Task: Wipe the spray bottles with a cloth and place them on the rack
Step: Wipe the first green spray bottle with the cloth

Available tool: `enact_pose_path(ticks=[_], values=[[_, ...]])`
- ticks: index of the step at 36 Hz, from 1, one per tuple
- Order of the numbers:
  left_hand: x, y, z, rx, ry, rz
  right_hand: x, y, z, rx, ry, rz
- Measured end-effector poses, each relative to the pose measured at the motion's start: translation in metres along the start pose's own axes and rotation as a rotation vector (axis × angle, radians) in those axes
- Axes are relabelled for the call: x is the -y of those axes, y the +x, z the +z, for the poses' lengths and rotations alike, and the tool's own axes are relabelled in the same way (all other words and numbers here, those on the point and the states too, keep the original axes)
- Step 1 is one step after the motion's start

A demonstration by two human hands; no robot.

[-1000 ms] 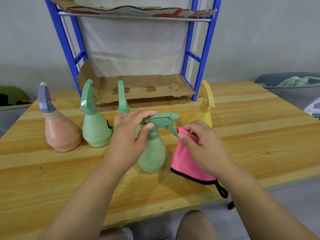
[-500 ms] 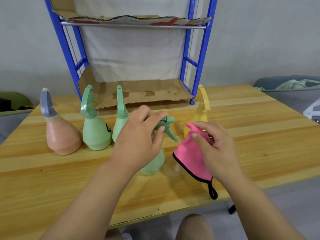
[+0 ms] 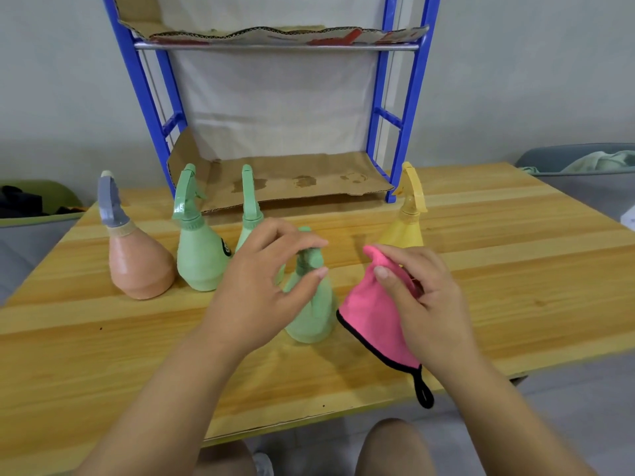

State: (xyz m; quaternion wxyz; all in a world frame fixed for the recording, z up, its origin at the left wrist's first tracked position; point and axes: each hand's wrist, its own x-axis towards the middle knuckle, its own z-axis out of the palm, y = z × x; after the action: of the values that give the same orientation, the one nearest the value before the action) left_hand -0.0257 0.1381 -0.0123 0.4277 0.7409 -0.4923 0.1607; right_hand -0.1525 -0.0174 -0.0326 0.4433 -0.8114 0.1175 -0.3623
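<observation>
The bottle (image 3: 311, 304) has turned, its nozzle now facing away. The left hand (image 3: 264, 286) curls loosely around its neck, perhaps touching; the right hand (image 3: 417, 297) pinches the cloth (image 3: 371, 321) above the desk (image 3: 515, 269)

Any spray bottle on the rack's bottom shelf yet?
No. The rack holds only cardboard; all five spray bottles, including the yellow one, stand on the wooden table.
</observation>
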Motion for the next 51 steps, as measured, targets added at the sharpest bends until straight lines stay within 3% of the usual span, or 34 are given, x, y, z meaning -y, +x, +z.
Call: enact_pose_path(ticks=[14, 23, 34, 40, 51], values=[[0.008, -0.009, -0.012, -0.133, -0.319, -0.283, 0.007, 0.016, 0.032, -0.058, -0.032, -0.068], [0.011, -0.008, -0.012, -0.126, -0.362, -0.316, 0.006, 0.028, 0.060, -0.094, -0.021, -0.052], [0.010, -0.007, -0.017, -0.056, -0.378, -0.318, 0.003, 0.011, 0.071, -0.049, -0.083, -0.388], [0.012, -0.007, -0.022, -0.005, -0.368, -0.323, 0.015, 0.024, 0.066, -0.147, -0.010, -0.281], [0.016, -0.005, -0.024, 0.023, -0.427, -0.346, 0.003, 0.001, 0.079, 0.010, -0.085, -0.410]])
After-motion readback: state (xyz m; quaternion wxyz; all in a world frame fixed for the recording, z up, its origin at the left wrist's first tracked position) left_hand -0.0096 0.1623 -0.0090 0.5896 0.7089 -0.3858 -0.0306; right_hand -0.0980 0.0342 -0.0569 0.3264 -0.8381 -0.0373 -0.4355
